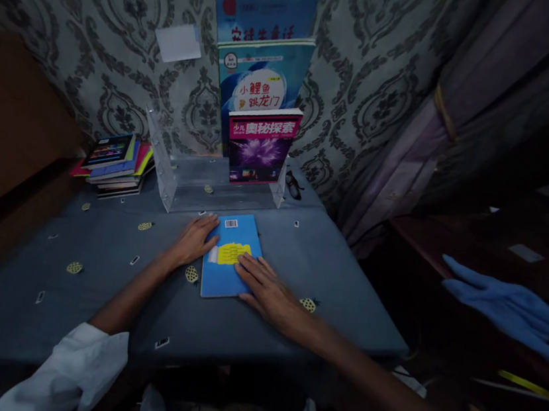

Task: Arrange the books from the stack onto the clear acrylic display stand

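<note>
A blue book [222, 282] with a yellow patch and a barcode on its cover lies flat on the table in front of me. My left hand [196, 241] rests at the book's left edge, fingers stretched out and touching it near the top. Over the book's right edge lies my right hand [268, 291], flat, its fingertips on the cover by the yellow patch. Behind the book stands a clear acrylic rack [195, 199]. Upright at its right side are a purple-and-pink book [259, 154], a teal-and-blue book [266, 64] and a taller blue book [269, 8].
A pile of books [117, 163] sits at the table's back left, by a brown panel [8, 126]. Dark glasses [293, 186] lie right of the rack. The patterned cloth [115, 239] covers the table. A blue glove [507, 304] lies on a dark surface at right, near a tied curtain [412, 142].
</note>
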Demonstrator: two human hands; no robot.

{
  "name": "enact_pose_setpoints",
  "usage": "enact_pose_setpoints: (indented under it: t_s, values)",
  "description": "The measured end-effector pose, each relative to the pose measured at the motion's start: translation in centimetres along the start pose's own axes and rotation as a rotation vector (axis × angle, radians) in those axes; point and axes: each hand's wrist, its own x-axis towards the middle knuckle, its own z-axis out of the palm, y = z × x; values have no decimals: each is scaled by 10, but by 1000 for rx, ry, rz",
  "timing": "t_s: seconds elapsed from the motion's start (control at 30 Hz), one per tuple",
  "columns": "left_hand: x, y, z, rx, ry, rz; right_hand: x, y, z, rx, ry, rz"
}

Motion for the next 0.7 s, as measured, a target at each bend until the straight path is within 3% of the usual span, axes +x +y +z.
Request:
enact_pose_setpoints:
  t_s: [0.33,0.5,0.7]
  values:
    - [52,40,15,-16,-98,191,0,2,0,20,-38,17]
    - [62,40,18,-54,-99,191,-1,14,-4,104,-73,12]
    - [60,39,20,-53,-105,190,-1,31,-16,196,-131,160]
